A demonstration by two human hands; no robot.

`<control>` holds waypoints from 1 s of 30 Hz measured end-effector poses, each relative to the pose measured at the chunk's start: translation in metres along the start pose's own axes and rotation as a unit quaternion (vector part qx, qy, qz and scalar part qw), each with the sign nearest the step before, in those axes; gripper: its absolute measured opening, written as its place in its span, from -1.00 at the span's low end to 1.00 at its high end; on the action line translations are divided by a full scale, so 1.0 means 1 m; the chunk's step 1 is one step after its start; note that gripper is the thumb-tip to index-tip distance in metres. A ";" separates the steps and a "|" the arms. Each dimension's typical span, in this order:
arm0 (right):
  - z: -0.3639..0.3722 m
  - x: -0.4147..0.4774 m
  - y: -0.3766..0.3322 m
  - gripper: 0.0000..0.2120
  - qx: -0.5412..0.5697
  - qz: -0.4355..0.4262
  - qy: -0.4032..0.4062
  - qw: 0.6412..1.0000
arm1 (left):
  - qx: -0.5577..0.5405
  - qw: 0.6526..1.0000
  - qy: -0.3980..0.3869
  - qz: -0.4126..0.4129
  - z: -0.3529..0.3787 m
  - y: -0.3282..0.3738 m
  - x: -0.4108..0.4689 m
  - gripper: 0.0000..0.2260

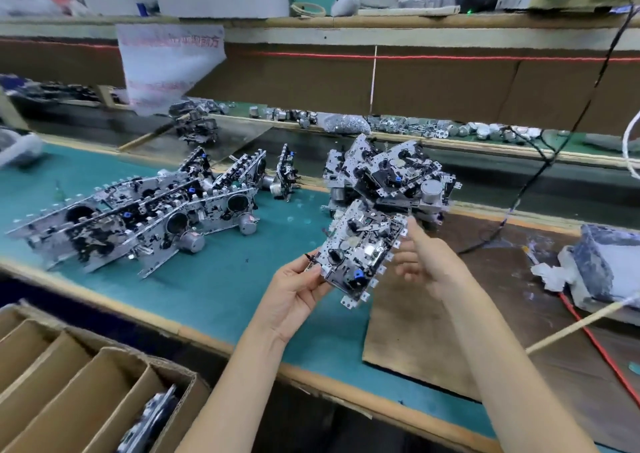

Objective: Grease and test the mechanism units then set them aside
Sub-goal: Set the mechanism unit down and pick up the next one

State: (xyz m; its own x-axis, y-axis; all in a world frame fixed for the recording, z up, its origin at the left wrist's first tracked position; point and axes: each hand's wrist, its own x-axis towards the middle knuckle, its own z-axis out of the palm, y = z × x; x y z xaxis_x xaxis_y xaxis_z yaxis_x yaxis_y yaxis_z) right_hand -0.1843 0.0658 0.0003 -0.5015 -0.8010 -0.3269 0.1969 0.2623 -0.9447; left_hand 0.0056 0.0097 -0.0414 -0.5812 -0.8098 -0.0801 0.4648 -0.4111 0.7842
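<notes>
Nearest me, left hand [298,289] pinches the silver-and-black metal mechanism unit [360,244] by its edge — right hand [427,262] loose, straight forefinger [414,225] touching its corner.

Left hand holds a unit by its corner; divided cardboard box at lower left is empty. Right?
Not empty: the head view shows a boxed unit in the rightmost compartment of the cardboard box. The left hand does hold a unit by its corner.

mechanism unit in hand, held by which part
The left hand pinches the mechanism unit by its lower-left edge; the right hand touches its right edge, grip unclear.
</notes>
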 end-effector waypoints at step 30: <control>0.268 -0.157 0.111 -0.62 -0.405 -0.285 -0.615 0.613 | 0.504 0.721 0.421 -0.222 -0.138 0.110 -0.333 -0.66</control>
State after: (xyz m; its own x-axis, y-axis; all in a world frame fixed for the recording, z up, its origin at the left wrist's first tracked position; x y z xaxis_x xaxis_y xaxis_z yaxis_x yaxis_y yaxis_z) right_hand 0.1416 0.0766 -0.0461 0.8191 -0.5561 -0.1409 -0.4485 -0.4676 -0.7617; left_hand 0.3431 0.1764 -0.0132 0.2841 -0.8337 -0.4735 -0.6097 -0.5382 0.5818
